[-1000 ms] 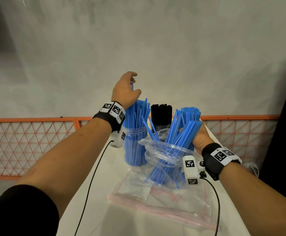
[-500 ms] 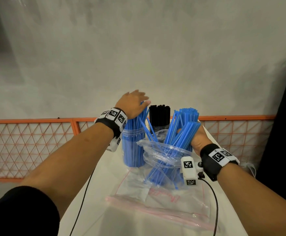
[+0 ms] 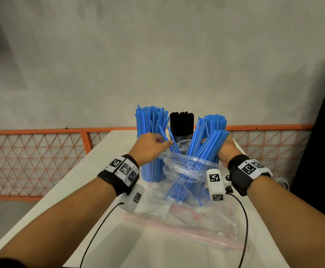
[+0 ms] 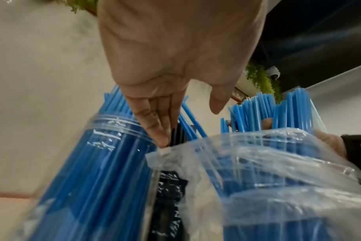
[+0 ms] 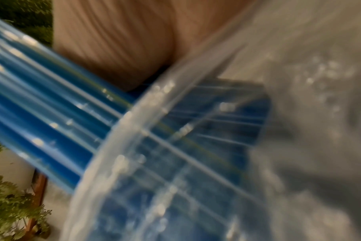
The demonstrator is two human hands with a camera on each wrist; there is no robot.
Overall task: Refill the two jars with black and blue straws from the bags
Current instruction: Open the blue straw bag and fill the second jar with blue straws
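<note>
A clear jar (image 3: 152,172) packed with blue straws (image 3: 150,120) stands at the table's far end, with a jar of black straws (image 3: 182,123) just behind and to its right. My right hand (image 3: 225,150) grips a thick bundle of blue straws (image 3: 206,144) that sticks up out of a clear plastic bag (image 3: 186,170). My left hand (image 3: 164,143) is low between the blue jar and the bag's mouth. Its fingers (image 4: 155,124) are straight, its thumb is apart, and a few loose leaning blue straws (image 3: 168,138) pass beside them. In the right wrist view the bundle (image 5: 52,114) is blurred.
An empty flat zip bag (image 3: 179,227) lies on the white table (image 3: 80,190) in front of the jars. Two black cables trail from my wrists. An orange mesh fence (image 3: 32,161) runs behind the table, and a dark panel (image 3: 324,151) stands at right.
My left hand dropped from above the blue jar's straw tops to beside the jar, at the bag's mouth. My right hand kept hold of the bundle in the bag.
</note>
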